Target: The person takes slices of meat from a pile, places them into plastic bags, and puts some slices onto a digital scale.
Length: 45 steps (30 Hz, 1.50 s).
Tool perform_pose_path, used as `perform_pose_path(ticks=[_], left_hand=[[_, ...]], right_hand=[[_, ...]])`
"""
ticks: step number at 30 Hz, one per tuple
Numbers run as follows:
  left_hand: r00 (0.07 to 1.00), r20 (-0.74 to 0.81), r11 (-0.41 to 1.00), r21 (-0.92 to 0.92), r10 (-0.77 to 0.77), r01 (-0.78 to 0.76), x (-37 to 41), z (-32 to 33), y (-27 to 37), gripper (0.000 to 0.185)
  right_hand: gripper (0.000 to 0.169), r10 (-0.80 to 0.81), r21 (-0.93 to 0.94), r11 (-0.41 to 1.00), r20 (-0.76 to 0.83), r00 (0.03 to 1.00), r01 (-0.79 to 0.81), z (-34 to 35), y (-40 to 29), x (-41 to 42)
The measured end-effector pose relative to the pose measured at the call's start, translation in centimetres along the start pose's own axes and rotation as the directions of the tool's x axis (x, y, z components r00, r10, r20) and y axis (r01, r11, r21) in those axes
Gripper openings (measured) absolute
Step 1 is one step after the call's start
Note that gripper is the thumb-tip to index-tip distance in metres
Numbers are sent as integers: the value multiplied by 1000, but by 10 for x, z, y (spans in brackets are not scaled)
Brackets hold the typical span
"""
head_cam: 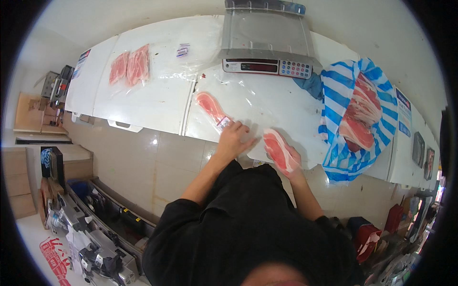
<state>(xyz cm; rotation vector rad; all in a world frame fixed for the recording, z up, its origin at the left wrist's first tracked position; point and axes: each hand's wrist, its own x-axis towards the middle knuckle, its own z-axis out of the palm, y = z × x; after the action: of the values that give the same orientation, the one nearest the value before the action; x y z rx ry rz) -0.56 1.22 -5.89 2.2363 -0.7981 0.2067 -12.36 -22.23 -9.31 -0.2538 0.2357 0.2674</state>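
My right hand (291, 159) holds several slices of raw, fat-edged meat (280, 150) just past the near edge of the white freezer top. My left hand (234, 139) is beside a pack of sliced meat (210, 104) in clear film, its fingers at the pack's labelled near end; whether they grip anything is hard to tell. On the right, a blue-and-white striped plastic bag (332, 93) lies open around a large pile of sliced meat (361, 111). A digital scale (266, 67) with a clear plastic cover stands at the back.
Two film-wrapped meat packs (138, 66) lie at the left, with small printed labels (183, 50) nearer the scale. Clear film (232, 84) spreads before the scale. A blue crumpled plastic item (310, 85) touches the scale's right side. Black trays (418, 148) lie far right.
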Motion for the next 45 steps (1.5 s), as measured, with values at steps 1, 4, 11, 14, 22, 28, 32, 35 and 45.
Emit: perform_pose_path(ticks=[1, 4, 11, 14, 22, 28, 32, 35, 45], left_hand=[[999, 32, 999, 3, 43, -43, -1, 4, 0, 20], [991, 105, 996, -42, 81, -77, -4, 14, -12, 21], [998, 21, 947, -316, 60, -50, 4, -1, -12, 13], [993, -32, 932, -342, 117, -120, 8, -13, -10, 13], [970, -129, 878, -415, 205, -240, 21, -30, -14, 16], [956, -88, 852, -437, 281, -290, 25, -35, -23, 16], [959, -45, 832, -487, 279, -265, 21, -33, -33, 15], [955, -65, 795, -540, 289, -277, 24, -33, -36, 15], [932, 54, 788, -553, 359, -272, 32, -44, -39, 14]], right_hand=[[62, -2, -53, 999, -75, 997, -2, -3, -2, -9], [63, 7, -101, 994, -181, 983, -26, -16, -1, -23], [57, 11, -52, 999, -66, 998, -15, 5, 29, 21], [51, 6, 71, 997, 70, 997, -11, 1, 51, 75], [48, 32, -419, 904, 255, 966, 81, 32, 78, 222], [48, 6, -597, 799, 137, 990, 78, 56, 91, 276], [48, -227, -853, 515, -44, 973, 81, 36, 82, 271], [48, -313, -917, 398, -162, 936, -26, 19, 74, 255], [47, 65, -494, 867, -16, 998, -64, 117, 71, 251]])
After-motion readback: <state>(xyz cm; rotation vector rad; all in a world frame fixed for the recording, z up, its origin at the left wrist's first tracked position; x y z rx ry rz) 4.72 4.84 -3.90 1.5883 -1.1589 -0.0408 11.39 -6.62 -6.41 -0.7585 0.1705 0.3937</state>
